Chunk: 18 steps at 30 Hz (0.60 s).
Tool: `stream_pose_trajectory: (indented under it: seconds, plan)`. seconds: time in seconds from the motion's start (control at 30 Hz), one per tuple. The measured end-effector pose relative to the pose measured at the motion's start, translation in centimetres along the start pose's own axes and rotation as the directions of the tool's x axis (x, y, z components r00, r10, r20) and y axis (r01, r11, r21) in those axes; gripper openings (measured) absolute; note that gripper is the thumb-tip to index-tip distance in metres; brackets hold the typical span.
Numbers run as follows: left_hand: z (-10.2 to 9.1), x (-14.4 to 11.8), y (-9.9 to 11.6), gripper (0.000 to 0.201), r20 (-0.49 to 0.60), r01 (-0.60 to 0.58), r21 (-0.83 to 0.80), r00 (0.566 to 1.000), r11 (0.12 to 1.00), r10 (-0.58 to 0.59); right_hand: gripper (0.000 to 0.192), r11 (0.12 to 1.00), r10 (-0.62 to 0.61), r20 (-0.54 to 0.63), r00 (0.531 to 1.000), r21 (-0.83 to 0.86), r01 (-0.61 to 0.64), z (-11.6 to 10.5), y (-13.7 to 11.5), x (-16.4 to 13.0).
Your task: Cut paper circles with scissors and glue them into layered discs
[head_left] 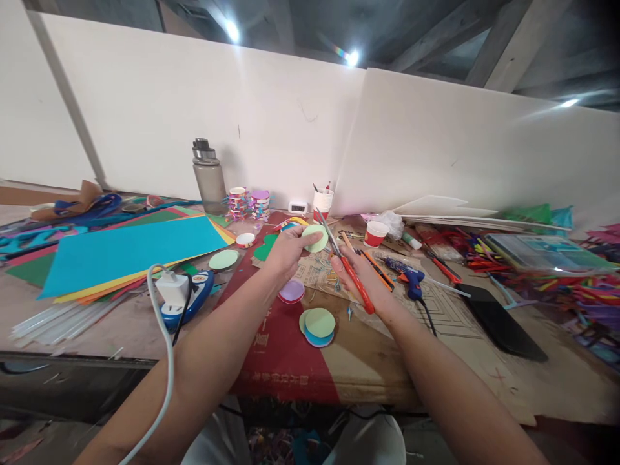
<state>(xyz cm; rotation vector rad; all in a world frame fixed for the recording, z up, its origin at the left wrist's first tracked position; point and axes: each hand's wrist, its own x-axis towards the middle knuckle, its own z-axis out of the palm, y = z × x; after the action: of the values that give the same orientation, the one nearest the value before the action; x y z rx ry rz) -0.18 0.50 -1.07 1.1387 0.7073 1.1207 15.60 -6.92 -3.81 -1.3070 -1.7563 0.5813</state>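
Note:
My left hand [287, 250] pinches a light green paper disc [316, 237] and holds it up above the table. My right hand [361, 276] grips red-handled scissors [349, 268], whose blades point up-left and touch the disc's right edge. Below the hands lies a small stack of cut discs [318, 325], green on top of blue. A purple disc on a red one [291, 291] sits just under my left wrist. Another green disc [223, 259] lies further left.
Large coloured paper sheets [130, 253] cover the left of the table. A grey water bottle [208, 177], tape rolls [248, 203], paper cups [375, 233], a blue glue gun [411, 283], a charger with white cable [172, 289] and a black tablet [498, 321] lie around. Craft sticks [576, 284] crowd the right.

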Motion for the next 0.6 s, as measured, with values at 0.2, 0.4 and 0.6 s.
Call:
stream_pose_trajectory:
  seconds: [0.2, 0.4, 0.6]
  plan:
    - [-0.3, 0.0, 0.5, 0.037, 0.023, 0.004, 0.020, 1.000, 1.000, -0.005, 0.030, 0.995, -0.021, 0.009, 1.000, -0.093, 0.022, -0.4, -0.3, 0.1]
    - [-0.6, 0.2, 0.9, 0.041, 0.040, 0.032, 0.040, 0.999, 0.999, -0.034, 0.030, 0.980, -0.057, 0.022, 0.998, -0.191, 0.060, -0.8, -0.4, 0.0]
    - [-1.4, 0.8, 0.7, 0.037, 0.072, 0.019, 0.101, 0.997, 0.995, -0.026, 0.030, 0.965, -0.064, 0.041, 0.997, -0.252, 0.073, -1.3, -0.9, 0.1]
